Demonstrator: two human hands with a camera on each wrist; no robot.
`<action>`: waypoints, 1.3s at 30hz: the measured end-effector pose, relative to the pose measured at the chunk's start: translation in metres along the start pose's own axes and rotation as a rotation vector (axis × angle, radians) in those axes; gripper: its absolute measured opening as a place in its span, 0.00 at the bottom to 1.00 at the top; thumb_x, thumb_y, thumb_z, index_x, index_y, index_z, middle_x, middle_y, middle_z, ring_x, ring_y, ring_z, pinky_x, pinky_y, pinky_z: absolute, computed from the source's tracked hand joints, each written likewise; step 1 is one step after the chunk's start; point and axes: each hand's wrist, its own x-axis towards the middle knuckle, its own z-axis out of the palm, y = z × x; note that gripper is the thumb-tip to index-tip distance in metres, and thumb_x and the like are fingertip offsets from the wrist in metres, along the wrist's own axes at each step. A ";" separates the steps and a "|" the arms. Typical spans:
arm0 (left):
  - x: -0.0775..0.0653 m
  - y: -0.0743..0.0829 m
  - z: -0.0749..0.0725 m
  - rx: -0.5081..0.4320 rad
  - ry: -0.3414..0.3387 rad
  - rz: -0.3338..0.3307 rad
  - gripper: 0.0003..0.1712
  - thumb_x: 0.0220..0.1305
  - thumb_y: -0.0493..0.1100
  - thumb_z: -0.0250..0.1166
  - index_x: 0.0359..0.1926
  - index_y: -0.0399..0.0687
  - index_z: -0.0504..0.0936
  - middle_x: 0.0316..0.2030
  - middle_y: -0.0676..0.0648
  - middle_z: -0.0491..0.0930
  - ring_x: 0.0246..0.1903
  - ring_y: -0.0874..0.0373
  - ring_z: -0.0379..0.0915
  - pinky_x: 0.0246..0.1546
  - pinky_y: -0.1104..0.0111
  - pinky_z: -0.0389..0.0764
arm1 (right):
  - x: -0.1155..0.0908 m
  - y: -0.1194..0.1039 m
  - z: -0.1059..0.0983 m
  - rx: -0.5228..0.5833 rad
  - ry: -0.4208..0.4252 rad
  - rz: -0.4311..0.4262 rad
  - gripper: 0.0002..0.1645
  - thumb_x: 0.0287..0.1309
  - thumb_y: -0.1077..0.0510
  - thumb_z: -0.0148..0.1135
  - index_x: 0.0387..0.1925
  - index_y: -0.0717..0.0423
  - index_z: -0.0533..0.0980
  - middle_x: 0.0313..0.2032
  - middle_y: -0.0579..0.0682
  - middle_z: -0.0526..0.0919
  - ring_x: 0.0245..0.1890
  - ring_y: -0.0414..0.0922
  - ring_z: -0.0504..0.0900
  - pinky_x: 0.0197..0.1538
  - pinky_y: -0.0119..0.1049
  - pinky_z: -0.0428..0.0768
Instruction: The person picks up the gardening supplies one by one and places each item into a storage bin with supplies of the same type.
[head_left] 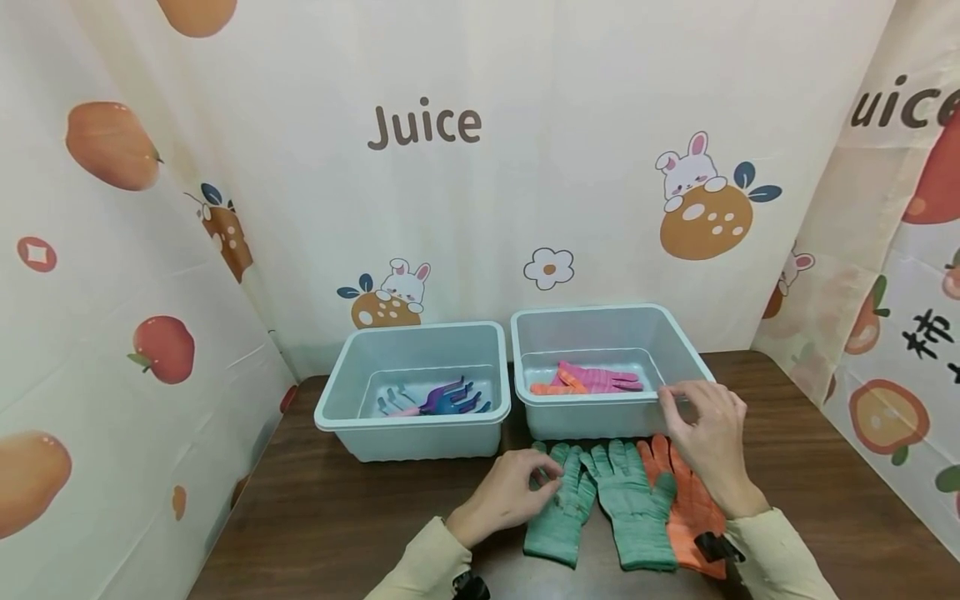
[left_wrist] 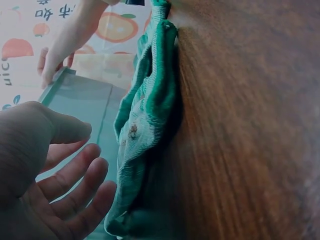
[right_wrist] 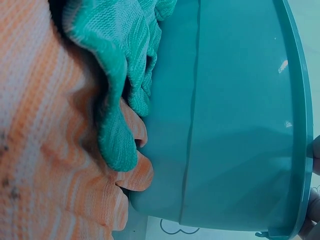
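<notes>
My left hand [head_left: 506,492] hovers over a left green glove [head_left: 558,521], its fingers loosely curled around nothing. At the front right corner of the right pale blue bin [head_left: 592,417], my right hand [head_left: 708,433] pinches the rim between thumb and fingers. Beside the left glove lies another green knit glove [head_left: 637,521], overlapping an orange glove [head_left: 693,517] under my right wrist. Inside the right bin are a pink glove [head_left: 600,379] and an orange piece [head_left: 562,383]. Dark stains mark the green glove [left_wrist: 132,131] in the left wrist view.
A second pale blue bin [head_left: 420,437] stands to the left, holding purple and blue items with finger-like prongs [head_left: 450,398]. Both bins sit at the back of the brown wooden table [head_left: 315,517]. A printed curtain [head_left: 480,208] hangs behind and along the sides.
</notes>
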 end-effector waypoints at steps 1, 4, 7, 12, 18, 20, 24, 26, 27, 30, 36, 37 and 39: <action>0.000 -0.001 0.000 0.003 -0.002 0.000 0.09 0.74 0.42 0.68 0.50 0.50 0.91 0.44 0.55 0.89 0.37 0.75 0.79 0.40 0.79 0.80 | 0.000 0.000 0.000 0.001 0.000 0.001 0.04 0.58 0.67 0.73 0.34 0.64 0.84 0.35 0.64 0.86 0.47 0.62 0.76 0.58 0.66 0.59; 0.000 -0.002 0.001 0.022 -0.018 -0.009 0.09 0.73 0.42 0.69 0.50 0.50 0.91 0.44 0.55 0.89 0.39 0.74 0.79 0.42 0.78 0.80 | 0.000 0.000 0.000 0.004 -0.002 0.003 0.04 0.58 0.67 0.73 0.34 0.64 0.84 0.35 0.64 0.86 0.47 0.62 0.76 0.59 0.66 0.59; 0.000 -0.004 0.002 0.065 -0.045 -0.018 0.09 0.72 0.43 0.69 0.50 0.51 0.91 0.44 0.56 0.89 0.41 0.73 0.79 0.44 0.77 0.80 | 0.000 0.000 0.000 0.003 -0.005 0.006 0.04 0.58 0.67 0.73 0.34 0.64 0.84 0.36 0.64 0.86 0.47 0.62 0.76 0.59 0.67 0.59; 0.000 -0.006 0.004 0.109 -0.079 -0.023 0.10 0.71 0.44 0.71 0.51 0.53 0.91 0.45 0.57 0.89 0.43 0.71 0.80 0.46 0.76 0.80 | -0.001 0.000 0.000 -0.002 -0.002 0.006 0.04 0.58 0.67 0.73 0.34 0.64 0.84 0.36 0.63 0.86 0.47 0.63 0.76 0.59 0.67 0.59; 0.000 -0.006 0.007 0.195 -0.111 -0.002 0.12 0.69 0.45 0.73 0.51 0.54 0.91 0.47 0.58 0.89 0.47 0.71 0.81 0.50 0.75 0.81 | -0.001 0.000 0.000 -0.002 0.004 -0.003 0.04 0.57 0.67 0.74 0.33 0.64 0.84 0.35 0.63 0.86 0.47 0.63 0.76 0.59 0.67 0.59; 0.000 -0.006 0.007 0.222 -0.116 0.003 0.12 0.68 0.45 0.74 0.51 0.55 0.91 0.47 0.59 0.89 0.47 0.71 0.81 0.50 0.74 0.81 | -0.001 0.000 0.000 -0.002 0.004 -0.003 0.04 0.57 0.67 0.74 0.33 0.64 0.84 0.35 0.63 0.86 0.47 0.62 0.76 0.59 0.67 0.59; 0.001 -0.004 0.006 0.240 -0.120 0.000 0.12 0.67 0.44 0.75 0.50 0.54 0.91 0.45 0.59 0.89 0.45 0.71 0.81 0.49 0.75 0.80 | -0.001 -0.001 0.000 -0.002 0.003 -0.003 0.04 0.57 0.67 0.74 0.33 0.64 0.84 0.35 0.63 0.86 0.47 0.62 0.76 0.59 0.67 0.59; 0.002 -0.004 0.007 0.243 -0.118 -0.002 0.11 0.66 0.43 0.75 0.49 0.54 0.91 0.44 0.59 0.89 0.44 0.72 0.80 0.47 0.76 0.79 | -0.001 -0.001 0.000 -0.001 0.003 -0.004 0.04 0.58 0.67 0.73 0.33 0.64 0.84 0.35 0.63 0.86 0.47 0.63 0.76 0.59 0.67 0.59; 0.002 -0.004 0.007 0.240 -0.117 -0.003 0.11 0.66 0.43 0.75 0.49 0.54 0.92 0.43 0.59 0.89 0.43 0.72 0.80 0.47 0.77 0.79 | -0.001 -0.001 0.000 -0.002 0.002 -0.004 0.04 0.58 0.67 0.73 0.33 0.64 0.84 0.35 0.63 0.86 0.47 0.63 0.76 0.59 0.68 0.59; 0.004 -0.003 0.008 0.239 -0.116 0.002 0.08 0.66 0.42 0.75 0.46 0.54 0.92 0.40 0.59 0.88 0.40 0.74 0.79 0.44 0.79 0.78 | -0.001 -0.001 0.000 -0.007 -0.001 -0.003 0.04 0.58 0.67 0.73 0.34 0.64 0.84 0.36 0.63 0.86 0.47 0.62 0.76 0.60 0.67 0.59; 0.005 -0.004 0.010 0.249 -0.115 0.016 0.07 0.66 0.41 0.75 0.44 0.55 0.92 0.37 0.60 0.87 0.37 0.75 0.79 0.40 0.79 0.77 | -0.001 -0.001 0.000 -0.007 -0.006 0.003 0.04 0.58 0.67 0.73 0.34 0.64 0.84 0.36 0.64 0.86 0.48 0.62 0.76 0.59 0.67 0.59; 0.005 -0.004 0.010 0.250 -0.114 0.015 0.07 0.66 0.41 0.75 0.44 0.56 0.92 0.36 0.60 0.87 0.36 0.75 0.79 0.40 0.79 0.77 | -0.002 0.000 0.000 -0.005 -0.006 0.004 0.04 0.58 0.67 0.73 0.34 0.64 0.84 0.36 0.64 0.86 0.48 0.62 0.76 0.59 0.67 0.59; 0.005 -0.004 0.010 0.244 -0.113 0.010 0.06 0.66 0.41 0.75 0.43 0.56 0.92 0.35 0.61 0.87 0.35 0.75 0.79 0.39 0.79 0.76 | -0.001 0.000 0.000 -0.006 -0.008 0.005 0.04 0.58 0.66 0.73 0.34 0.64 0.84 0.37 0.64 0.86 0.48 0.63 0.76 0.60 0.67 0.59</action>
